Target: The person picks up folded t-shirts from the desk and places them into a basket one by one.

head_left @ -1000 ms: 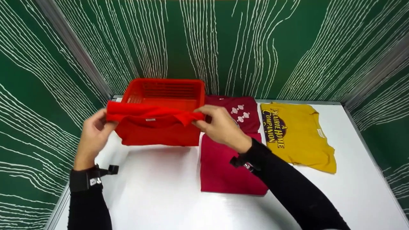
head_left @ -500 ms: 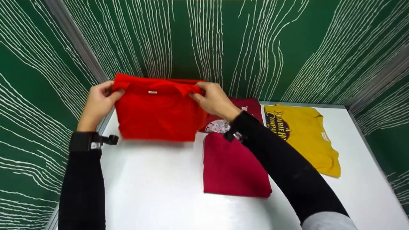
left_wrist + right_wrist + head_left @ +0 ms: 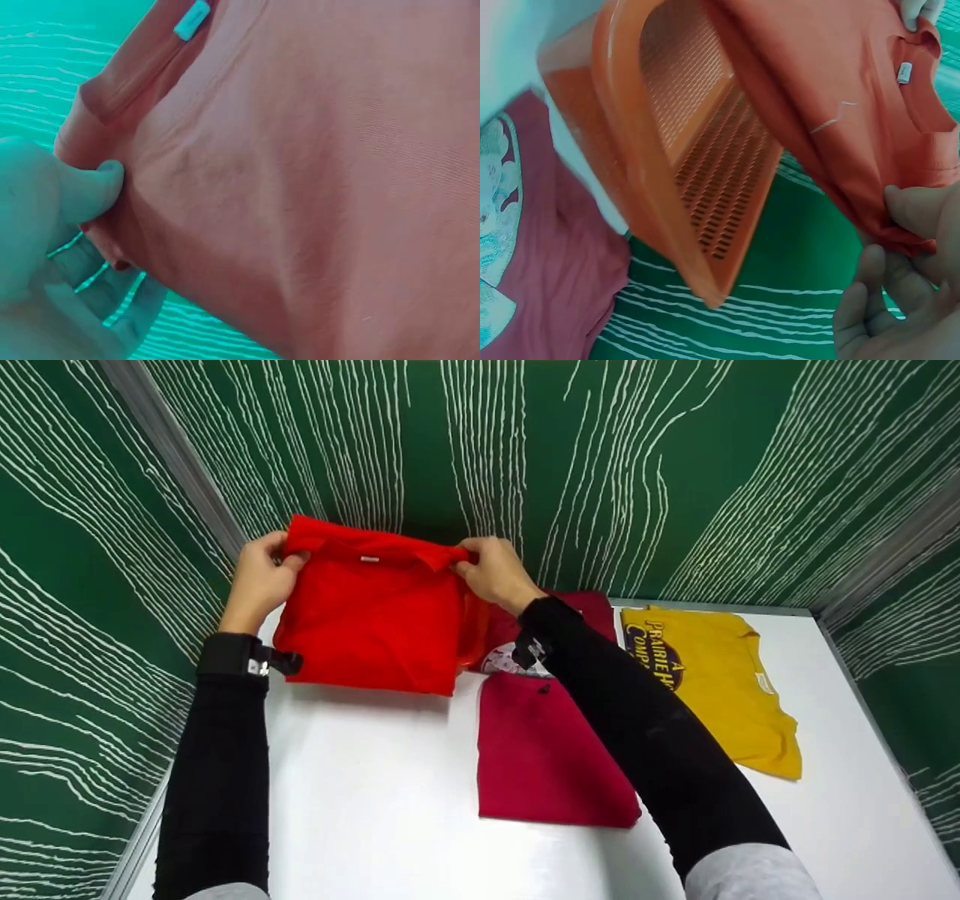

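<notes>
A folded red T-shirt [image 3: 375,622] hangs spread between both hands, its neckline and small white label at the top. My left hand [image 3: 262,577] pinches its upper left corner, thumb in front, as the left wrist view also shows on the shirt [image 3: 300,187]. At the upper right corner my right hand [image 3: 495,574] pinches the cloth between thumb and fingers. Behind the shirt stands a red plastic basket [image 3: 472,630], mostly hidden in the head view. The right wrist view shows the basket [image 3: 660,172] with slotted walls, and the shirt [image 3: 810,82] over its opening.
A folded crimson garment [image 3: 551,757] lies on the white table [image 3: 360,795], right of the middle. Behind it is a maroon printed shirt [image 3: 592,611]. A folded yellow shirt [image 3: 742,682] with lettering lies farther right. Green white-lined walls [image 3: 562,457] enclose the table.
Both hands have raised the red shirt up and away, from in front of the basket to over it. The shirt now hides most of the basket. Both hands keep their hold.
</notes>
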Demonstrator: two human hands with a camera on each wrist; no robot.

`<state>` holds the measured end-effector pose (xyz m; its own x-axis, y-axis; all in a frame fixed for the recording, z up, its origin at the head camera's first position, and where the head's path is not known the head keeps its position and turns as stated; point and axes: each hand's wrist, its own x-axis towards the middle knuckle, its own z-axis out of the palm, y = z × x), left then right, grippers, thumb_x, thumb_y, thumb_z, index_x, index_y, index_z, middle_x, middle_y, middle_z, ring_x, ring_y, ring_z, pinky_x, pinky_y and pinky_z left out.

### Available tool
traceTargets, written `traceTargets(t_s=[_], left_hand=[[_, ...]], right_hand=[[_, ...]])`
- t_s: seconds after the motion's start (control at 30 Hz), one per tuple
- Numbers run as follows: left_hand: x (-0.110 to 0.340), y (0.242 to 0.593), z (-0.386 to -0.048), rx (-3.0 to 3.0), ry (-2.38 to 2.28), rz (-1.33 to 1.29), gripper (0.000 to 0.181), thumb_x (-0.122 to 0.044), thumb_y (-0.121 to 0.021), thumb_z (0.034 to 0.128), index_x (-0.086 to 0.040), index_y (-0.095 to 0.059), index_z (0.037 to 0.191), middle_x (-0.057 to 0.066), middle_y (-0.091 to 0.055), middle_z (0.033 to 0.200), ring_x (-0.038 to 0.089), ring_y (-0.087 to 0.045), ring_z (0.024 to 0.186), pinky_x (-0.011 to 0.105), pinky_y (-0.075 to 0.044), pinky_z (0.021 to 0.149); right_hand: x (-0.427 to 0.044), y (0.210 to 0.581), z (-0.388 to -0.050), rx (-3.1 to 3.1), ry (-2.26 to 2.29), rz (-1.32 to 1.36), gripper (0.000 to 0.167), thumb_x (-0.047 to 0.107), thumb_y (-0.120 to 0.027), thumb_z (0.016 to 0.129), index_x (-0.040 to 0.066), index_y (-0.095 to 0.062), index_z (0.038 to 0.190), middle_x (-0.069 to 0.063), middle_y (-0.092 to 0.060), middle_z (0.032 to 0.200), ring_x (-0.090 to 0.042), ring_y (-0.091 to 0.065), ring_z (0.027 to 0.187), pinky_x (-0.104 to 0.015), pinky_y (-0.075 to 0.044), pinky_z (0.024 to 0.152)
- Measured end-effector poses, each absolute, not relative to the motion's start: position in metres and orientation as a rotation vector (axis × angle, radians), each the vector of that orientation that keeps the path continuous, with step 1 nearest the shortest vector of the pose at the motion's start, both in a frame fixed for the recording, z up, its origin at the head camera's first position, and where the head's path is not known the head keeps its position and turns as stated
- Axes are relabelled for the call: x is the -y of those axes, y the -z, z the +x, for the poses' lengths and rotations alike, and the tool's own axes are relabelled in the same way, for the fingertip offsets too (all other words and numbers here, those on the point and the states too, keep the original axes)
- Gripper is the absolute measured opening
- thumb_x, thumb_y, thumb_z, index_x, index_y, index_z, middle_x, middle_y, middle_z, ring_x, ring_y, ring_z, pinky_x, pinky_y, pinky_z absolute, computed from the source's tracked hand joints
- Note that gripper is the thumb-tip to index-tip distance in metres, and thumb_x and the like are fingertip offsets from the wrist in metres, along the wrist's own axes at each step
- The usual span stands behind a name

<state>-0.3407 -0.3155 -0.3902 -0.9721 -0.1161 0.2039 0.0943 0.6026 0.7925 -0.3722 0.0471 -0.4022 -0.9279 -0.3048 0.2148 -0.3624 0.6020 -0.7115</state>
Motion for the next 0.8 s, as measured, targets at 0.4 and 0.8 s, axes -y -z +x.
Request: traceTargets(t_s=[0.4, 0.8], left_hand=[[0.306, 0.393, -0.376, 2.706, 1.195, 0.135, 0.028, -0.023, -0.060, 0.1121, -0.008, -0.071, 0.133, 0.014, -0.064, 0.124, 0.027, -0.056, 0.111, 0.041, -0.049, 0.099], [0.303, 0.414, -0.385, 3.087, 1.135, 0.160, 0.062, -0.014, -0.063, 0.1062, 0.009, -0.046, 0.161, 0.030, -0.046, 0.168, 0.043, -0.048, 0.151, 0.054, -0.041, 0.128]], right_hand=[[-0.038, 0.421, -0.401, 2.802, -1.096, 0.396, 0.021, 0.014, -0.070, 0.108, 0.009, -0.083, 0.124, -0.011, -0.080, 0.129, -0.025, -0.072, 0.118, -0.039, -0.056, 0.109], [-0.036, 0.456, -0.401, 2.979, -0.936, 0.504, 0.035, 0.011, -0.063, 0.108, -0.001, -0.073, 0.140, -0.019, -0.075, 0.140, -0.033, -0.072, 0.127, -0.044, -0.056, 0.113]])
